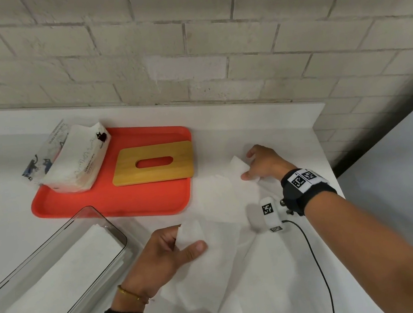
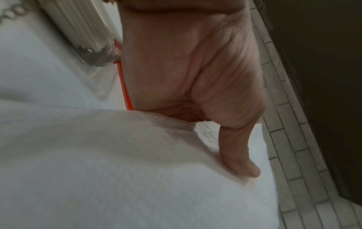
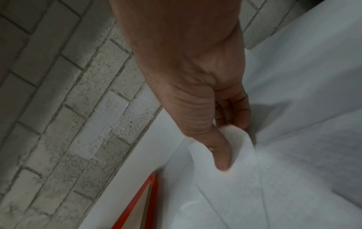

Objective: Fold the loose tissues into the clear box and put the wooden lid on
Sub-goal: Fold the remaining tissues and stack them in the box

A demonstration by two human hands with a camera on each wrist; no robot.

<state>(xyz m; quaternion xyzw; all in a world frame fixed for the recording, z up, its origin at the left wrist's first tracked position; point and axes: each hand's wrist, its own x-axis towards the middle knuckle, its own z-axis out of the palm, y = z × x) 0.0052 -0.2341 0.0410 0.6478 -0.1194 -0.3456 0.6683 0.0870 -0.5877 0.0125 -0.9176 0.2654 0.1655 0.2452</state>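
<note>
Fingers [image 1: 251,154] of both hands pinch one tissue's [image 1: 220,201] opposite corners.

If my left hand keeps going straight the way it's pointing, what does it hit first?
Probably the red tray. The left hand, pinching a corner of the tissue, points away from you toward the tray's near rim; only bare counter seems to lie between, though depth is unclear.

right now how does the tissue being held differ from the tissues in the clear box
The held tissue lies spread open on the counter, its corners pinched by the left hand and right hand; the boxed tissues sit folded and stacked inside the clear box, untouched. The held one shows creases; the stack looks flat. Both are white.
</note>
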